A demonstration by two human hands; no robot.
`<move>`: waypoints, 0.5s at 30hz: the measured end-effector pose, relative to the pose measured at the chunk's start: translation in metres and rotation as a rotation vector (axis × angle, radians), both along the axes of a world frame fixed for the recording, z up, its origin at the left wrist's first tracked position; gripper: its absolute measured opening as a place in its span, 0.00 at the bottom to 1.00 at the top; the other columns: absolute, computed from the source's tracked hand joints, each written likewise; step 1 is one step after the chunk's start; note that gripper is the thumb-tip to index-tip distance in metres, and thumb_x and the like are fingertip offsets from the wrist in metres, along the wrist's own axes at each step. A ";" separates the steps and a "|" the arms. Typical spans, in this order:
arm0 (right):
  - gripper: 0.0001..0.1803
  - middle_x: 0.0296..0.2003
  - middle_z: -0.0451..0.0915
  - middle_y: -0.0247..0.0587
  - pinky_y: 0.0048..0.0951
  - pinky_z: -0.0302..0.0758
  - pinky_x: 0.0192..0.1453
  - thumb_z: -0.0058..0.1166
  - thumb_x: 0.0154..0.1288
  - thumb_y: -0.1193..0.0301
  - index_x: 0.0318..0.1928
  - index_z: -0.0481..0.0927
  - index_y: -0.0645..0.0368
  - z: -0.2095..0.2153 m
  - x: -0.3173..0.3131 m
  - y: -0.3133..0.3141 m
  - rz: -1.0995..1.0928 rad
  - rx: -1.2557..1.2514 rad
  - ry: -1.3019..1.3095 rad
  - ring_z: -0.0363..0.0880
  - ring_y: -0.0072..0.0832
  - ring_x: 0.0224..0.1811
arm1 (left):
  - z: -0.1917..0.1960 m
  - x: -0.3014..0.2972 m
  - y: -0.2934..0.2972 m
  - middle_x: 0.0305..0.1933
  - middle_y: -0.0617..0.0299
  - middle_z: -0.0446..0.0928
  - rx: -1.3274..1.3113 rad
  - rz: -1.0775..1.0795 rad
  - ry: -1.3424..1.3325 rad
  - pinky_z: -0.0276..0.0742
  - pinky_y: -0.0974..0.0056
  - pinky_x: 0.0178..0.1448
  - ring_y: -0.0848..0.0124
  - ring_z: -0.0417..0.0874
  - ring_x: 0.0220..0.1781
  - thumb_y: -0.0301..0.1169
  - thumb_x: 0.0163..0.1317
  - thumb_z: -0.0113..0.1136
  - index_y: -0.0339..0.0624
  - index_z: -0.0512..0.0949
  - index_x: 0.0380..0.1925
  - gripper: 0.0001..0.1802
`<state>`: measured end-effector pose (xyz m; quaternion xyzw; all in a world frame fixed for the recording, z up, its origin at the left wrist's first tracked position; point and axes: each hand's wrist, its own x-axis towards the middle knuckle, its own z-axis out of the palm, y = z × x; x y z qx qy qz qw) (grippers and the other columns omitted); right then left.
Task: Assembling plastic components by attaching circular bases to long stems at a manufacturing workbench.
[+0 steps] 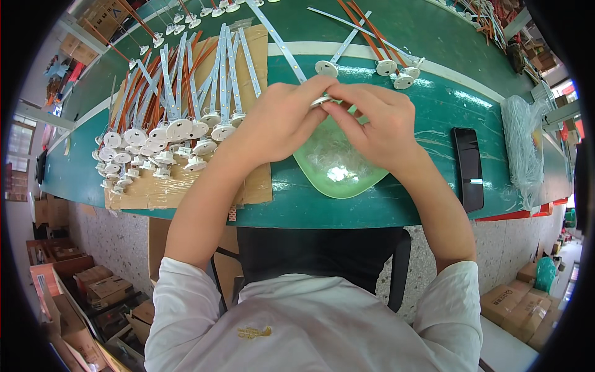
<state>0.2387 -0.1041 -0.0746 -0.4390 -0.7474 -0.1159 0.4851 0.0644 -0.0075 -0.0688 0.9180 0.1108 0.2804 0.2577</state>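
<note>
Above a light green bowl [308, 177], my two hands meet with their fingertips close together. A white round end cap [320, 101] shows edge-on between them. My left hand [279, 121] is closed on the cap, and an LED strip [277, 41] runs up and away from behind its fingers. On the cap's other side, my right hand [379, 124] pinches its edge with thumb and forefinger. Whether a smaller piece sits in those fingertips is hidden. Clear small plastic pieces [338, 155] lie in the bowl below.
Many LED strips with white round caps [180, 128] lie on cardboard [251, 180] at left. Beyond my hands are a few more capped strips [385, 67]. A black phone [468, 168] and a bag of clear plastic [522, 149] rest at right on the green table [347, 216].
</note>
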 end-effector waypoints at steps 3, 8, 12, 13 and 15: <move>0.08 0.31 0.86 0.42 0.29 0.80 0.30 0.68 0.58 0.75 0.39 0.85 0.60 0.004 -0.003 -0.006 -0.130 -0.176 0.058 0.86 0.34 0.28 | -0.003 0.000 0.003 0.31 0.47 0.81 0.050 0.020 0.001 0.77 0.47 0.36 0.44 0.83 0.34 0.27 0.63 0.61 0.43 0.74 0.49 0.14; 0.12 0.31 0.85 0.43 0.36 0.81 0.39 0.66 0.60 0.64 0.37 0.84 0.59 0.002 0.008 -0.006 -0.137 -0.474 -0.095 0.85 0.40 0.33 | -0.011 0.002 0.008 0.28 0.49 0.80 0.167 0.011 0.001 0.77 0.47 0.35 0.47 0.83 0.32 0.27 0.63 0.61 0.43 0.76 0.45 0.11; 0.16 0.37 0.85 0.43 0.40 0.81 0.44 0.67 0.58 0.59 0.39 0.85 0.58 0.009 0.012 -0.011 -0.157 -0.608 -0.310 0.85 0.43 0.41 | -0.007 0.002 0.005 0.28 0.50 0.81 0.116 0.037 0.000 0.75 0.49 0.35 0.48 0.83 0.32 0.28 0.65 0.61 0.44 0.77 0.44 0.09; 0.18 0.40 0.84 0.43 0.41 0.81 0.45 0.67 0.57 0.57 0.40 0.85 0.58 0.008 0.012 -0.012 -0.133 -0.613 -0.336 0.84 0.43 0.43 | -0.007 0.002 0.004 0.29 0.51 0.81 0.115 0.054 0.019 0.75 0.52 0.35 0.48 0.83 0.32 0.28 0.66 0.61 0.45 0.78 0.44 0.08; 0.20 0.42 0.84 0.42 0.42 0.81 0.46 0.68 0.56 0.55 0.41 0.85 0.57 0.008 0.013 -0.011 -0.107 -0.616 -0.363 0.83 0.43 0.45 | -0.010 0.001 0.006 0.26 0.50 0.80 0.147 0.061 0.038 0.74 0.49 0.34 0.48 0.82 0.31 0.30 0.65 0.61 0.45 0.78 0.44 0.08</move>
